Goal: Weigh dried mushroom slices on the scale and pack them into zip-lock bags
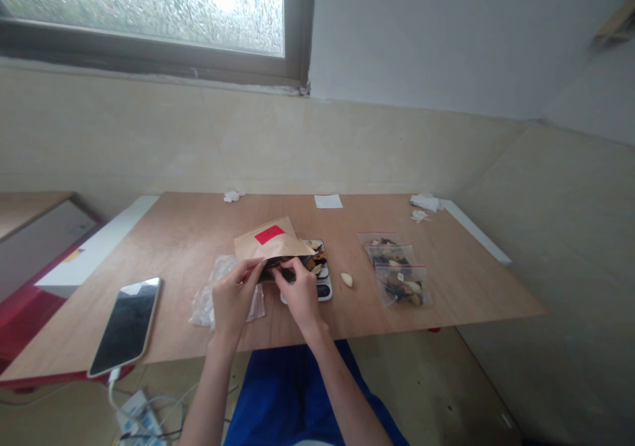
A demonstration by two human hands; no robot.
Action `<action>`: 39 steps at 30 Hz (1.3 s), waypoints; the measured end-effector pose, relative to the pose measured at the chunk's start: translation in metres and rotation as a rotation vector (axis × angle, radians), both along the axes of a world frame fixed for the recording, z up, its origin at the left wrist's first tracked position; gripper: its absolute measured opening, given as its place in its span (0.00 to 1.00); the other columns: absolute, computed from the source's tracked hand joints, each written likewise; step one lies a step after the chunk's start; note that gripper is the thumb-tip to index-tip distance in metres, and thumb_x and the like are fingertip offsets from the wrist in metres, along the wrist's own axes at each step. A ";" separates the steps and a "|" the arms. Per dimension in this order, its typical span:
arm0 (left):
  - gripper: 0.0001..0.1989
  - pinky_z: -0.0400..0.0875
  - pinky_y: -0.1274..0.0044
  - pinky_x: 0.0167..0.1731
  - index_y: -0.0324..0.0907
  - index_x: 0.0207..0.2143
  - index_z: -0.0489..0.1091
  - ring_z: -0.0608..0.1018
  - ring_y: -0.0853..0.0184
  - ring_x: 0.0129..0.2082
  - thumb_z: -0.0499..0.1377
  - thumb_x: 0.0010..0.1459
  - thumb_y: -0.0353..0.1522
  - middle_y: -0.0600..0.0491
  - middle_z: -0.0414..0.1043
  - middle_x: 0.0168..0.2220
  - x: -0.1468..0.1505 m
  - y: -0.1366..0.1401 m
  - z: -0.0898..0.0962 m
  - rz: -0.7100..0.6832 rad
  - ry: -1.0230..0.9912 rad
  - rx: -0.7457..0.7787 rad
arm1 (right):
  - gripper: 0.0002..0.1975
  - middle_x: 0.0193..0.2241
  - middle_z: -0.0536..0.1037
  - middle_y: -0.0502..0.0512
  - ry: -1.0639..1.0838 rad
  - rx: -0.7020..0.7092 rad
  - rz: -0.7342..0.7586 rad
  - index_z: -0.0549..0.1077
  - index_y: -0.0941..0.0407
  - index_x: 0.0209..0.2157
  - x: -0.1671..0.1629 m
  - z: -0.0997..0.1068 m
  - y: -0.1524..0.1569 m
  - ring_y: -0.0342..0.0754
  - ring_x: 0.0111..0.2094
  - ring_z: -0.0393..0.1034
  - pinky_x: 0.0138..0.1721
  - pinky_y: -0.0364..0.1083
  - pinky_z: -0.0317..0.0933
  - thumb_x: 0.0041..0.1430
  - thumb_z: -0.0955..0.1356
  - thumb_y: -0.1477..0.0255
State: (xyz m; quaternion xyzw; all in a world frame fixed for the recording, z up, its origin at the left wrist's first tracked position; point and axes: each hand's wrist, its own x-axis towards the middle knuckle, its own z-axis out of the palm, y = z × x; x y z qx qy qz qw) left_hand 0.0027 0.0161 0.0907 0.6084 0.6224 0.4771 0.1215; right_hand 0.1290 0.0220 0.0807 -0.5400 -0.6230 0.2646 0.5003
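A brown paper bag [292,245] with a red label [269,235] lies tilted above a white kitchen scale [325,290], its dark mouth facing me. My left hand [234,295] pinches the left side of that mouth. At the opening, the fingers of my right hand [301,295] are bent together; whether they grip the bag's lip or something inside is hidden. Dried slices [317,259], pale and brown, lie on the scale, partly covered by the bag. One pale dried piece [346,279] rests on the table just right of the scale.
Several filled zip bags [404,286] overlap at the right. Clear plastic bags [211,300] lie left of my hands. A phone [126,327] with a cable sits at the table's left front edge. White paper [328,202] and crumpled tissues [425,202] lie along the back.
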 end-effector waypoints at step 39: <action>0.12 0.69 0.80 0.28 0.47 0.30 0.74 0.79 0.66 0.30 0.56 0.53 0.43 0.58 0.77 0.27 -0.001 0.001 -0.001 0.041 -0.008 0.005 | 0.07 0.39 0.75 0.57 0.203 0.214 -0.020 0.67 0.56 0.40 0.040 -0.005 -0.016 0.47 0.43 0.70 0.45 0.46 0.63 0.62 0.60 0.70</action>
